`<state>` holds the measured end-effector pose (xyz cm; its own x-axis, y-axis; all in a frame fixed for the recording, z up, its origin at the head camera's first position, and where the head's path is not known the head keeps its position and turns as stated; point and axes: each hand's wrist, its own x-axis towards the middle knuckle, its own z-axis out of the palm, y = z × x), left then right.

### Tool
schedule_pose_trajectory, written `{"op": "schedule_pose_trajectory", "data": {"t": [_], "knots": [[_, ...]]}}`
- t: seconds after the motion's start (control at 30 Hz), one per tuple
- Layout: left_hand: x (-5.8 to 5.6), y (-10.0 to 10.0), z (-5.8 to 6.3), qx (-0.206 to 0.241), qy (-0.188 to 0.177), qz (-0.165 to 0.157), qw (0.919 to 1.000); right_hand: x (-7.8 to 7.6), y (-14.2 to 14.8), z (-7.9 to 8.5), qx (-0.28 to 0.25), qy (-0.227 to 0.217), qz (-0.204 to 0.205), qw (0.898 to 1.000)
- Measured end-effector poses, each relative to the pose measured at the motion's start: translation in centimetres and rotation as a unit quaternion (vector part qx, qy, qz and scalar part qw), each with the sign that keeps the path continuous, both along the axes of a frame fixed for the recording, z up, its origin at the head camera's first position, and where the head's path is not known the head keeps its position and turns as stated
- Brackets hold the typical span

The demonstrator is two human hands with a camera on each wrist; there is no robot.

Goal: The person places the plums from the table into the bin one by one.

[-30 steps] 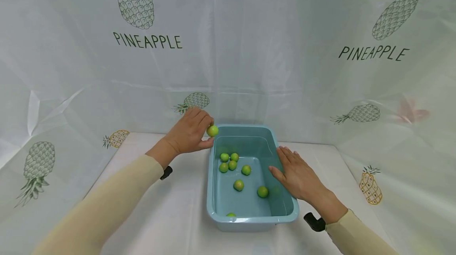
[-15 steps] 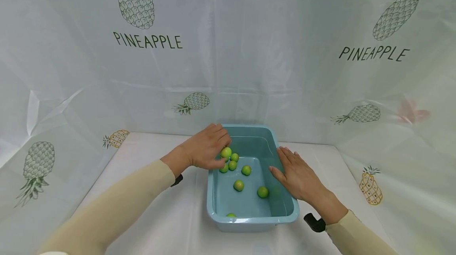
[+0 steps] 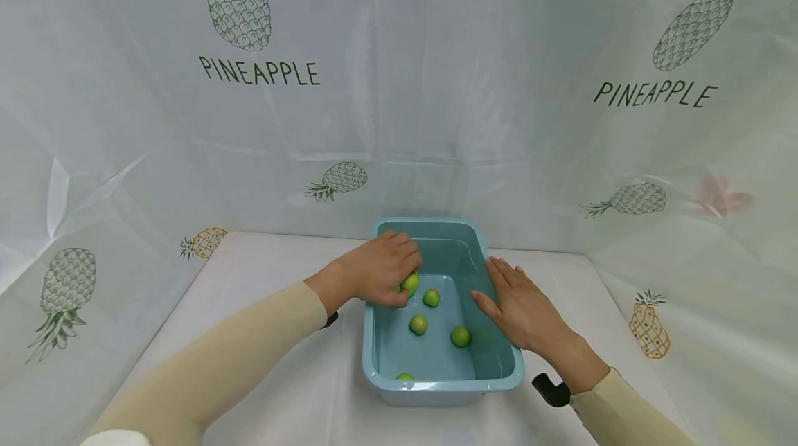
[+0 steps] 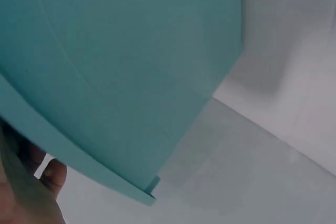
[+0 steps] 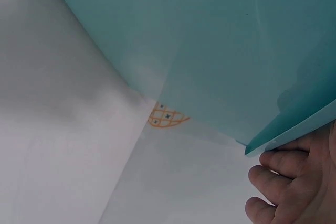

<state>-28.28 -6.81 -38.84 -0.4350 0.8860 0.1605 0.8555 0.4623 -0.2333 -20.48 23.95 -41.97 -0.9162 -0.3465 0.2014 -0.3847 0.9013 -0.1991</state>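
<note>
A light blue plastic basin [image 3: 444, 384] stands on the table with several small round green fruits, lime-like, inside. My left hand [image 3: 377, 273] reaches over the basin's left rim and pinches one green fruit [image 3: 409, 282] between thumb and fingers. Other fruits on that side are hidden under the hand. My right hand [image 3: 524, 307] lies along the right rim, fingers straight. In the right wrist view its fingers [image 5: 270, 182] show at the rim's outer side. The left wrist view has the basin wall [image 4: 131, 72] and a few fingertips [image 4: 55, 174] past the rim.
Inside the basin, one fruit [image 3: 431, 298] lies close to the left hand. Two more, a middle fruit [image 3: 418, 325] and a right fruit [image 3: 460, 336], rest on the floor; another fruit [image 3: 404, 377] peeks over the near rim. A pineapple-print sheet [image 3: 436, 86] hangs behind the white table [image 3: 293, 363].
My left hand has moved right and down from beside the left rim into the basin, carrying the green fruit over the cluster there. The right hand stays at the right rim.
</note>
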Motion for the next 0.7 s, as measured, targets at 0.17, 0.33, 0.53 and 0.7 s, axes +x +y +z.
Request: {"op": "schedule_pose_trajectory", "data": {"t": [0.17, 0.33, 0.53, 0.7], "knots": [[0.04, 0.70, -0.13, -0.044, 0.003, 0.008, 0.9990, 0.00, 0.05, -0.03, -0.002, -0.001, -0.001, 1.000], [0.13, 1.02, 0.10, -0.078, 0.009, 0.007, 0.9969, 0.01, 0.09, -0.03, -0.006, -0.001, 0.001, 1.000], [0.11, 0.98, 0.12, -0.085, 0.005, 0.013, 0.9963, 0.01, 0.04, -0.02, -0.006, 0.002, 0.002, 1.000], [0.15, 0.94, 0.09, -0.092, 0.003, 0.026, 0.9954, 0.05, -0.04, 0.07, -0.007, 0.002, 0.001, 1.000]]}}
